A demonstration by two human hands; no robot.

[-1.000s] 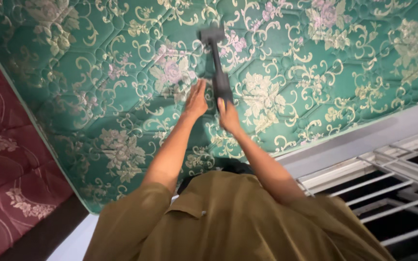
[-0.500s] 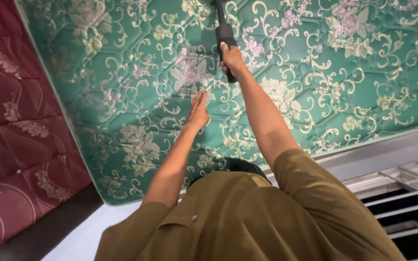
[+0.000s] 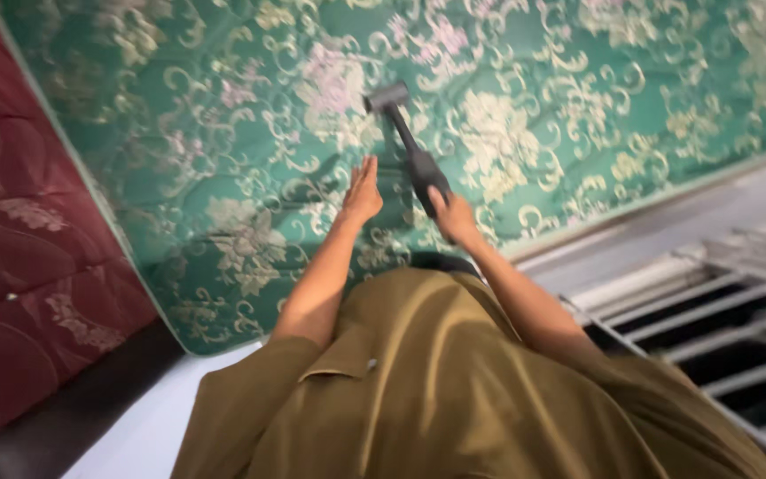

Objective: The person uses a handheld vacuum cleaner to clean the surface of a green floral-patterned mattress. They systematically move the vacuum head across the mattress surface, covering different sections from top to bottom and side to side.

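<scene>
A green mattress (image 3: 223, 115) with a cream and pink floral pattern fills most of the view. My right hand (image 3: 454, 217) grips the body of a dark handheld vacuum (image 3: 418, 160), whose flat nozzle (image 3: 387, 96) rests on the mattress. My left hand (image 3: 362, 191) lies flat on the mattress with fingers together, just left of the vacuum's body, holding nothing. My olive shirt covers the lower middle of the view.
A dark red padded mattress or headboard (image 3: 19, 231) with a floral print borders the green one on the left. A white metal bed frame with slats (image 3: 720, 302) lies at the right, beside the mattress's lower edge. Pale floor (image 3: 144, 426) shows at the bottom left.
My right hand has pulled the vacuum back toward me after pushing it far out half a second ago. The nozzle is back in view. My left hand has stayed flat on the mattress.
</scene>
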